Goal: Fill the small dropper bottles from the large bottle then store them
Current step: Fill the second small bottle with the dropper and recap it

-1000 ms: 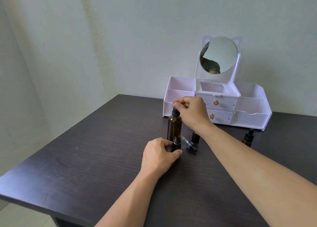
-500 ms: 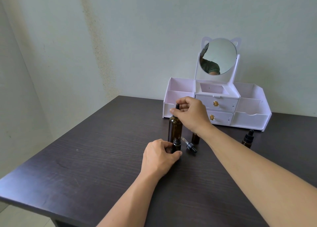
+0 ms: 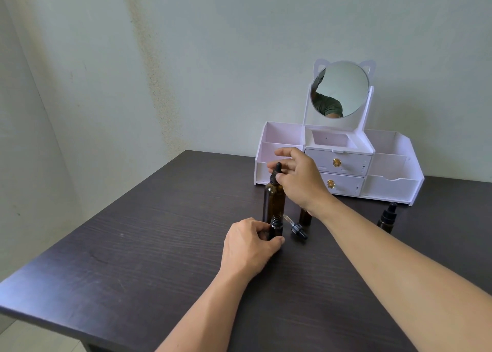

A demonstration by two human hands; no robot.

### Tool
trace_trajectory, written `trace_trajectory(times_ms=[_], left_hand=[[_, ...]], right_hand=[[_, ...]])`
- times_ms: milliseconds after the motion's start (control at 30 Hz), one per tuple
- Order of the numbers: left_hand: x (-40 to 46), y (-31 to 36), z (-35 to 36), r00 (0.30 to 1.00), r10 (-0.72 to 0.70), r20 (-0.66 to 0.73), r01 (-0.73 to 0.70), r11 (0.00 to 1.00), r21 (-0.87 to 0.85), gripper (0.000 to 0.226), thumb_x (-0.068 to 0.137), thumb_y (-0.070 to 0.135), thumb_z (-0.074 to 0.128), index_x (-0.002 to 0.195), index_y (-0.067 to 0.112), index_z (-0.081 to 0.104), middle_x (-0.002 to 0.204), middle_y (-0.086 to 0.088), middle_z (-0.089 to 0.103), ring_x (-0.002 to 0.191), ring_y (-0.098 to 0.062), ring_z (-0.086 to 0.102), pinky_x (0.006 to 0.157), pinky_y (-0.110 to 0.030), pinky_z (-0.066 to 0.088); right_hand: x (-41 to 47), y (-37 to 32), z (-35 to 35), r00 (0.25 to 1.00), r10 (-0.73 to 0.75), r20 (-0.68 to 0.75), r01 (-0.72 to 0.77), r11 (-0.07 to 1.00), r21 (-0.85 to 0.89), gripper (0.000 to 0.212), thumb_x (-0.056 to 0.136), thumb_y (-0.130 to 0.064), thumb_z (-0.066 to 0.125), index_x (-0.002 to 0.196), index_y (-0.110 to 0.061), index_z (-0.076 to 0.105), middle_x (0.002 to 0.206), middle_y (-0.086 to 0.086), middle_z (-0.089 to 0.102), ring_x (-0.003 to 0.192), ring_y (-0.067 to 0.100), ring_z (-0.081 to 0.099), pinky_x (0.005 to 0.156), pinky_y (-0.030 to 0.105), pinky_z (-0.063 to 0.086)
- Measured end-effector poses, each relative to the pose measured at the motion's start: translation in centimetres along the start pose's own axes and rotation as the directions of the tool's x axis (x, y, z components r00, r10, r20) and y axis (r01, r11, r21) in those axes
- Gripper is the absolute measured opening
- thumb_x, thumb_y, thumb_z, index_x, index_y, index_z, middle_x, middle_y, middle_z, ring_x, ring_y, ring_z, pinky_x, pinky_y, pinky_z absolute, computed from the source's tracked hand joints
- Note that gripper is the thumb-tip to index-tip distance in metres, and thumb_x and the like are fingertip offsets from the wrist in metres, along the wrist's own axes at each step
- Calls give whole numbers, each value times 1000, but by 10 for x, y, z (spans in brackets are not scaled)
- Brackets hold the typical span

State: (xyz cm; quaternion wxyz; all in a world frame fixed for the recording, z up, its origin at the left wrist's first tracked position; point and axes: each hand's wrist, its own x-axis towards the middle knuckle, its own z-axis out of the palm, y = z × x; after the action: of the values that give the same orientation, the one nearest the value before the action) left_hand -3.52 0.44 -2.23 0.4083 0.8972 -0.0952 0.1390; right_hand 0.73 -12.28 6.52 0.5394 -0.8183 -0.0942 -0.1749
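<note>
The large amber bottle (image 3: 273, 200) stands upright mid-table with its black dropper cap (image 3: 276, 173) on top. My right hand (image 3: 300, 181) pinches that cap with thumb and fingers. In front of it, my left hand (image 3: 250, 245) grips a small uncapped amber bottle (image 3: 275, 228) standing on the table. A loose black dropper cap (image 3: 296, 228) with its glass tube lies just right of it. A second small bottle (image 3: 305, 216) is partly hidden behind my right wrist. A third small bottle (image 3: 386, 218), capped, stands further right.
A white organiser (image 3: 394, 186) with two drawers, open side compartments and a round cat-eared mirror (image 3: 342, 88) sits at the back of the dark wooden table (image 3: 133, 245), against the wall. The table's front edge is near the bottom left.
My right hand has shifted its grip on the large bottle's cap, whose rubber bulb now shows above the fingers. My left hand keeps holding the small bottle in place.
</note>
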Motion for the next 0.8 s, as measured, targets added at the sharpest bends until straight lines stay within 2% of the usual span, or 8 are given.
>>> trace_trajectory(times_ms=[67, 167, 267, 400, 500, 667, 800], left_hand=[[0, 0, -1, 1000, -3, 2, 3, 1000, 0, 34, 78, 47, 73, 102, 23, 73, 82, 8, 61, 76, -8, 59, 72, -29, 53], [0, 0, -1, 1000, -3, 7, 3, 1000, 4, 35, 78, 48, 73, 102, 23, 72, 81, 9, 59, 74, -7, 58, 68, -26, 51], [0, 0, -1, 1000, -5, 8, 5, 1000, 0, 36, 79, 48, 73, 105, 22, 72, 81, 10, 58, 72, -6, 57, 61, -17, 42], [-1, 1, -1, 1000, -9, 9, 9, 1000, -7, 32, 78, 47, 74, 100, 23, 73, 79, 9, 59, 71, -7, 57, 62, -19, 43], [0, 0, -1, 1000, -16, 6, 16, 1000, -10, 29, 78, 47, 74, 94, 24, 74, 77, 9, 59, 70, -6, 56, 60, -18, 40], [-1, 1, -1, 1000, -12, 8, 12, 1000, -6, 34, 78, 48, 73, 103, 24, 73, 79, 9, 59, 71, -6, 56, 59, -17, 38], [-1, 1, -1, 1000, -14, 13, 14, 1000, 2, 35, 78, 48, 73, 102, 23, 73, 80, 9, 59, 72, -7, 56, 61, -20, 43]], right_hand=[[0, 0, 0, 1000, -7, -28, 5, 998, -65, 45, 83, -6, 66, 124, -17, 51, 109, 0, 66, 100, 14, 63, 87, 28, 53], [0, -1, -1, 997, -56, -58, 45, 983, -180, 48, 80, -19, 75, 123, -16, 53, 95, -4, 62, 89, 12, 60, 81, 24, 50], [1, -2, -2, 995, -66, -71, 51, 980, -191, 45, 80, -15, 75, 121, -16, 55, 84, -7, 62, 83, 12, 61, 83, 29, 52], [4, -4, -4, 997, -58, -50, 54, 994, -94, 42, 84, -1, 66, 122, -16, 54, 94, -1, 69, 90, 15, 66, 90, 38, 55], [6, -7, -8, 997, -61, -42, 60, 998, -28, 37, 85, 5, 61, 116, -16, 55, 92, -2, 69, 90, 15, 68, 90, 38, 55], [9, -5, -8, 991, -96, -97, 92, 995, -44, 15, 85, -7, 68, 93, -19, 67, 91, 4, 72, 89, 19, 70, 86, 41, 57], [9, -4, -9, 985, -103, -139, 97, 994, -45, 8, 85, -11, 70, 91, -17, 69, 88, 6, 73, 85, 18, 70, 83, 35, 58]])
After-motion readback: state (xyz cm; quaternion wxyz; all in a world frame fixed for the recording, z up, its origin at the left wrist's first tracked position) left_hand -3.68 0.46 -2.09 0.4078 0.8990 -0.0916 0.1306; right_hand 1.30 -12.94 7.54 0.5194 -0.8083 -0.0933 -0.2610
